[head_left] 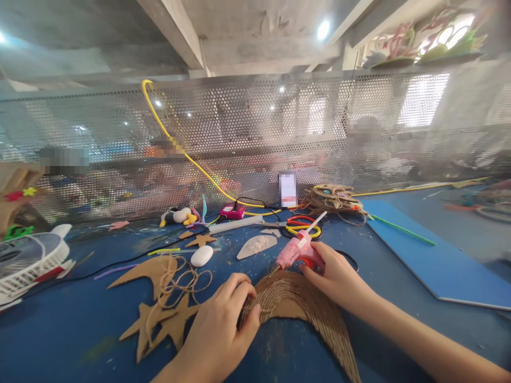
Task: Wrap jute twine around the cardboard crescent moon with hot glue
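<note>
A crescent-shaped piece point(319, 303), partly covered in rows of brown twine with bare cardboard along its inner edge, lies on the blue table. My left hand point(223, 322) presses its left end, fingers curled and thumb on the twine. In my right hand point(335, 271) is a pink glue gun point(294, 251), its nozzle pointing down-left at the top edge of the crescent and a white glue stick poking out of its back. Loose twine point(191, 282) lies over a bare cardboard crescent point(139, 272) and cardboard stars point(175, 322) to the left.
Scissors point(305, 227) and a white oval point(202, 256) lie behind the hands. A white fan point(32, 260) stands at the left, a blue board point(439, 255) at the right. A twine bundle point(333, 199) and phone point(288, 190) sit near the perforated metal screen point(247, 122).
</note>
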A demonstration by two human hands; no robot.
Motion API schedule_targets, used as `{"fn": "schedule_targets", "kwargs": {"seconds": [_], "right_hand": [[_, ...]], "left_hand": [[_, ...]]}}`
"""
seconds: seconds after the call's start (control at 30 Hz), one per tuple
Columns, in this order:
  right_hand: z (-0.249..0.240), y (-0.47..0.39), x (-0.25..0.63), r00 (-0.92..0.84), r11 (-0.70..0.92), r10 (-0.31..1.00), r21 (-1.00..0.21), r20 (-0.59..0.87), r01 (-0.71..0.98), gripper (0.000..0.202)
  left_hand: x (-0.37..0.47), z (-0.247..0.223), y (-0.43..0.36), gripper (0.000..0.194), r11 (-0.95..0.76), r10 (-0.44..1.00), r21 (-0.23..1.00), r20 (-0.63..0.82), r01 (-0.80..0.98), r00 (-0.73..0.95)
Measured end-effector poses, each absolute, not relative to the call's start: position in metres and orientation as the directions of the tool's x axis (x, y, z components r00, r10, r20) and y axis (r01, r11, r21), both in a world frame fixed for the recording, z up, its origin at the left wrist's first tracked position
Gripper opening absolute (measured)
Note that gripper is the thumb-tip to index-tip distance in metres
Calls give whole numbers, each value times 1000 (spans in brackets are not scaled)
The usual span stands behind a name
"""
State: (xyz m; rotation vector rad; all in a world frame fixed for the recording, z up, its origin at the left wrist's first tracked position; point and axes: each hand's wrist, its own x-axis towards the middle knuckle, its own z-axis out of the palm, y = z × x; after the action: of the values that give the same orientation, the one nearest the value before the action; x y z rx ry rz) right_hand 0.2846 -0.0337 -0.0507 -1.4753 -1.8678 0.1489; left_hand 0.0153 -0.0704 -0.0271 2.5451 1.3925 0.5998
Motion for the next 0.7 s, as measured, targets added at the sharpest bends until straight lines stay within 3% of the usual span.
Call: {"fn": "schedule_targets", "kwargs": {"seconds": [0.37,0.7], "right_hand": [[-60,-31,284,-79,395,834,-491,546,776,22],[-57,-33,282,-98,382,868,-529,487,758,20]], "left_hand": [[12,-26,-67,20,-543,839,343,255,767,480],[13,-27,-67,21,-538,843,328,217,777,492]]}}
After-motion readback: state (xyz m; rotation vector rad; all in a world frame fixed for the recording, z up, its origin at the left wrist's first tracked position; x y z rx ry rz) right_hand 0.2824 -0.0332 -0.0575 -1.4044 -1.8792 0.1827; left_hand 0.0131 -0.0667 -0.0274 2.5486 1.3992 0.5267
